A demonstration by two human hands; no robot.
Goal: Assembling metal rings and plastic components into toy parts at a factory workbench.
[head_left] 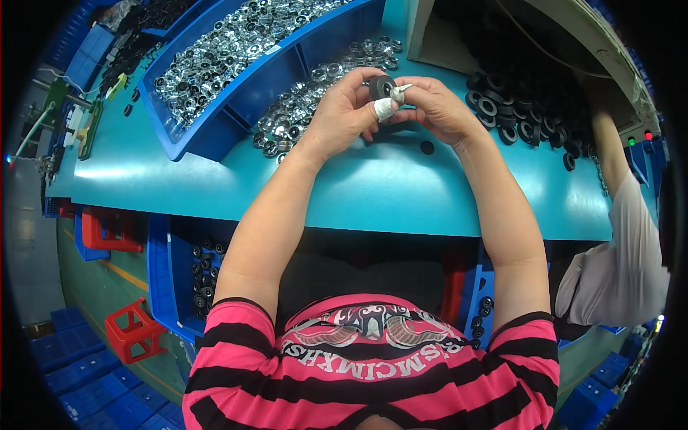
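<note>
A small black wheel (380, 87) with a pale centre is held between the thumb and fingers of my left hand (340, 115), above the teal table. White wrapping (385, 109) covers that thumb. My right hand (438, 107) meets it from the right, fingers curled in close beside the wheel. A white wrap with a pointed end (401, 92) shows at its fingertips; what they pinch, if anything, is hidden. Clear and silver round parts (290, 115) lie heaped just left of my hands. One small black disc (427, 147) rests on the table below my right hand.
A blue bin (236, 107) full of shiny round parts stands at the left. Black rings (502, 107) are piled at the right before a beige machine housing (444, 36), where another person's arm (609, 150) reaches in. Red stools (135, 330) and blue crates stand on the floor.
</note>
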